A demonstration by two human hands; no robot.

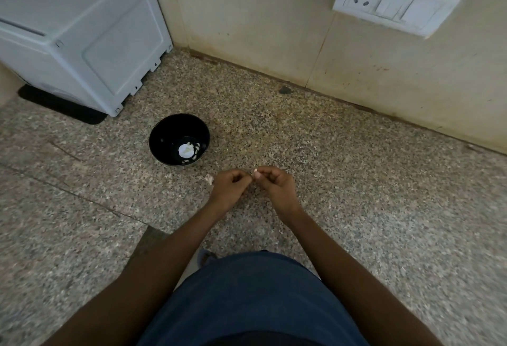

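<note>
Beyond blue shirt, fingers mostly hide a clove.

A: Where does the bowl sit?
B: On the counter, behind the hands and a little to their left. A few cloves lie in its bottom.
A: And behind the bowl?
B: The appliance, at the rear left. It stands on a mat, close against the wall. That wall runs along the back of the counter, with the switch plate on it, far right.
A: The hands?
B: Left hand and right hand meet fingertip to fingertip above the counter, with a small piece pinched between them. Just left of the left hand, a scrap lies on the counter.
</note>
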